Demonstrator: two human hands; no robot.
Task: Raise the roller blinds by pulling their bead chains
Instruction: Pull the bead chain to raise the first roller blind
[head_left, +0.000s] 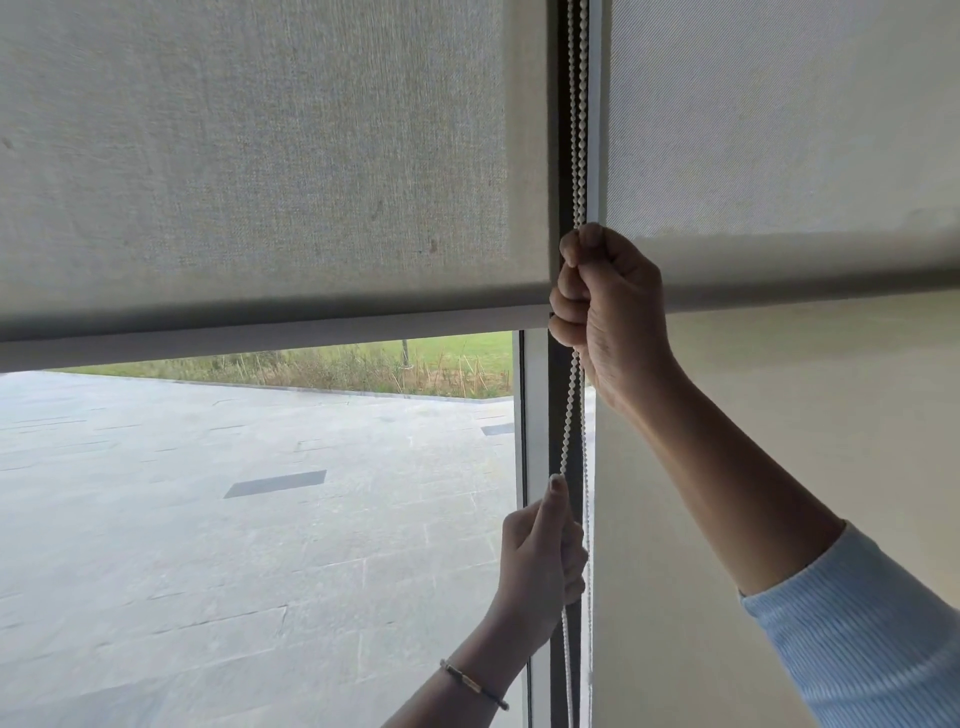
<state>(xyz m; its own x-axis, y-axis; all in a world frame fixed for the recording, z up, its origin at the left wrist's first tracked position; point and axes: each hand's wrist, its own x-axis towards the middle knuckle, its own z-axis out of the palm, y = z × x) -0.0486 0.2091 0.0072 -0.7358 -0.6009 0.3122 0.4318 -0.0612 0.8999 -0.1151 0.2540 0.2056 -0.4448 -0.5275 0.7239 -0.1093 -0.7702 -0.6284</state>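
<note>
A white bead chain (575, 130) hangs down the dark window post between two grey roller blinds. The left blind (260, 156) is partly raised, and its bottom bar (260, 338) shows a paved yard below it. On the right there are two layers: a front blind (779, 130) with its hem near mid-height, and a pale layer (779, 415) reaching lower behind it. My right hand (608, 306) is clenched on the chain at hem height. My left hand (540, 561) grips the same chain lower down, thumb up.
Through the glass I see a grey paved yard (234, 493) and a strip of grass (363, 364) beyond it. The dark window post (561, 675) and pale frame run down between my hands. A thin bracelet (472, 683) sits on my left wrist.
</note>
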